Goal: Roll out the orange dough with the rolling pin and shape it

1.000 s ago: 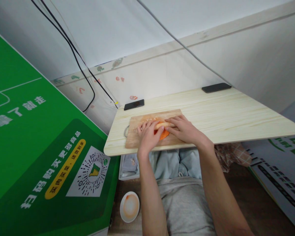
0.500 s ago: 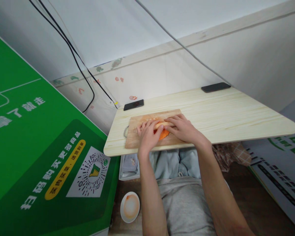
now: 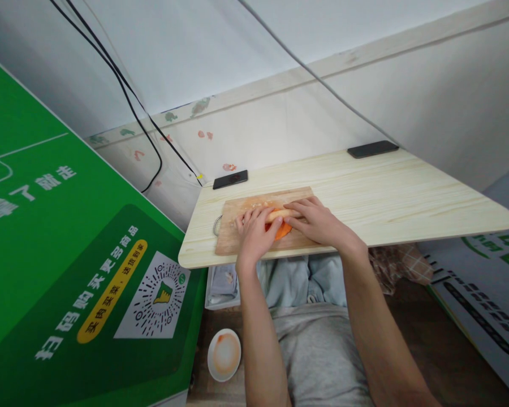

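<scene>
A short wooden rolling pin [image 3: 279, 215] lies across a flat piece of orange dough [image 3: 283, 230] on a wooden cutting board [image 3: 227, 240]. My left hand [image 3: 257, 230] grips the pin's left end, fingers over it and thumb on the near side. On its right end rests my right hand [image 3: 309, 219], with the fingers bent over the pin and the thumb pointing inward. Both hands hide the pin's ends and part of the dough. Pale crumbs [image 3: 263, 204] and an orange smear show on the board behind the pin.
The board sits on a pale wood-grain table [image 3: 385, 198] against the wall. Two dark phones [image 3: 230, 179] [image 3: 373, 149] lie along the back edge. A stained white bowl [image 3: 224, 355] stands below at left, near a green panel [image 3: 21, 237]. Black cables [image 3: 123, 82] hang at left.
The camera view has shifted very slightly. Both hands stay on the rolling pin in almost the same place, and the dough looks the same.
</scene>
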Demonstrator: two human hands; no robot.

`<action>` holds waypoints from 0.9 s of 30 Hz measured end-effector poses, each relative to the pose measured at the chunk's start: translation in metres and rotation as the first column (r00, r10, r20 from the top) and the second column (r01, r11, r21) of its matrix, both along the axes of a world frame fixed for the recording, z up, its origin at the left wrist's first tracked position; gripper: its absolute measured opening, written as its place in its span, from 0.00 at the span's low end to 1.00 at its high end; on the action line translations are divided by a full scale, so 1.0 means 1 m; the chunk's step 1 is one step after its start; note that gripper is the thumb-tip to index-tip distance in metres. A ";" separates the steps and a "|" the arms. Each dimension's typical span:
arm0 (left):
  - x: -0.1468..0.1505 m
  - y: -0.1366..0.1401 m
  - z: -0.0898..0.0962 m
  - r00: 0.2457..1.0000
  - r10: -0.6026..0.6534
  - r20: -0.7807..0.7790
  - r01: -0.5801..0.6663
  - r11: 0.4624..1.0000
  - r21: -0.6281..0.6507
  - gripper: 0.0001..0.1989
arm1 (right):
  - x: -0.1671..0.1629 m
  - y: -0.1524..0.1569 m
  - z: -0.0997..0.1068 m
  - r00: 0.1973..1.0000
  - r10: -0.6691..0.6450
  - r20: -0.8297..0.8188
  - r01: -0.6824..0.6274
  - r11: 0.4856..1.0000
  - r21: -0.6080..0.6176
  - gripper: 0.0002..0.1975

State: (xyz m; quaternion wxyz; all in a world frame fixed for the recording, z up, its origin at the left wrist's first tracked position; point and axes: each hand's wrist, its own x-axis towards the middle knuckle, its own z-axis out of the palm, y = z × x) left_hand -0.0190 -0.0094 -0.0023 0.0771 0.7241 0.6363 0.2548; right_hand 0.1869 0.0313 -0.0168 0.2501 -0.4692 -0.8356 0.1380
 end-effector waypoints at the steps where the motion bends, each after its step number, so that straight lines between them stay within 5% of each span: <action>1: 0.000 0.001 0.000 1.000 0.005 0.001 -0.005 1.000 0.003 0.16 | -0.001 0.001 0.000 1.000 -0.003 0.002 0.003 1.000 0.003 0.25; 27: 0.002 0.003 0.001 1.000 0.015 0.007 -0.015 1.000 -0.005 0.16 | -0.002 0.000 0.002 0.999 -0.028 0.018 0.027 0.999 0.029 0.23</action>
